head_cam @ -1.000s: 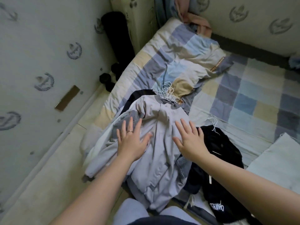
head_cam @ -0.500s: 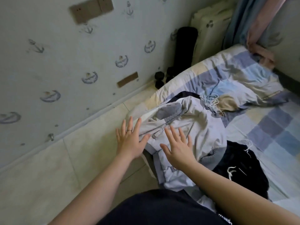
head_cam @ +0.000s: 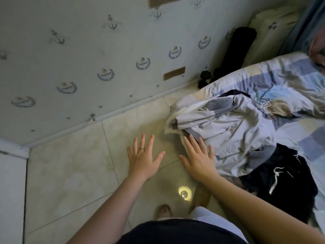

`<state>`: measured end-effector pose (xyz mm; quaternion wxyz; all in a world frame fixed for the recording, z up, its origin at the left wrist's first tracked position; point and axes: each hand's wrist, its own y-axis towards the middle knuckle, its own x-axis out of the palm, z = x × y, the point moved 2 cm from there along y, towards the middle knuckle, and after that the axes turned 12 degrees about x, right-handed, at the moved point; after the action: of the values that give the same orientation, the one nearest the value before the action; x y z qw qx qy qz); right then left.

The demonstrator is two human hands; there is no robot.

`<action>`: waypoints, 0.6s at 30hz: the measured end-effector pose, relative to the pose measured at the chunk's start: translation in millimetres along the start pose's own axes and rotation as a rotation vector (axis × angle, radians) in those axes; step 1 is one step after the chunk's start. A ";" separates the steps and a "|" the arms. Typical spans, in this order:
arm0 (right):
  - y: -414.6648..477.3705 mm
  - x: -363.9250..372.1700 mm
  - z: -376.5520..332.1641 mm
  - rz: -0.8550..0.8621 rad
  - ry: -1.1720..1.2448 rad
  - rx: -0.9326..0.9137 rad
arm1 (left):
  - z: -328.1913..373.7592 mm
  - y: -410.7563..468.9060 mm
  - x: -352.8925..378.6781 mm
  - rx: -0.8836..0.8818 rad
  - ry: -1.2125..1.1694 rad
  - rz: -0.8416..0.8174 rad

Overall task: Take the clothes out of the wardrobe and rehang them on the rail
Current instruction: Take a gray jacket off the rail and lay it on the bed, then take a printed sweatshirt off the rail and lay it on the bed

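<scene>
The clothes lie in a heap on the near left corner of the bed [head_cam: 290,73], spilling over its edge toward the floor [head_cam: 70,173]. On top is a pale grey jacket [head_cam: 232,131], crumpled, with darker grey ribbed trim at its cuffs and hem and one sleeve folded across its left end. A bunch of thin white hangers [head_cam: 263,104] sticks out at its far right side, resting on the checked blue, beige and white quilt. Just near and right of the jacket lies a black garment [head_cam: 281,175] with white drawcords trailing over it, and a dark piece of cloth peeks out from under the jacket's far edge.

My left hand [head_cam: 143,160] is stretched out flat over the pale floor tiles, palm down, fingers spread and holding nothing, a ring [head_cam: 141,148] on one finger; it is well clear of the clothes. My right hand [head_cam: 199,158] is spread the same way, empty, its fingertips [head_cam: 202,143] at the jacket's near left hem; whether they touch the cloth I cannot tell. Both forearms reach forward from the near edge, with my bare foot [head_cam: 164,211] on the tiles below them
</scene>
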<state>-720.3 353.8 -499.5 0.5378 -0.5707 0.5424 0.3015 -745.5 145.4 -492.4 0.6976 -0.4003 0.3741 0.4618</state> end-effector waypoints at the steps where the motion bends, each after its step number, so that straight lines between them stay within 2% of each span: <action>1: -11.4 2.0 -5.6 0.002 -0.005 -0.011 | -5.9 -13.3 1.5 -0.009 -0.006 -0.003; 9: -83.2 10.4 -23.5 0.009 -0.028 -0.122 | -20.9 -103.8 12.2 -0.108 -0.024 0.028; 18: -182.2 15.3 -8.7 0.007 0.000 -0.280 | 5.5 -230.8 31.0 -0.193 -0.002 0.135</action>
<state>-547.0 310.8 -459.3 0.4517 -0.6382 0.4971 0.3762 -517.7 102.6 -468.7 0.6235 -0.4390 0.3531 0.5420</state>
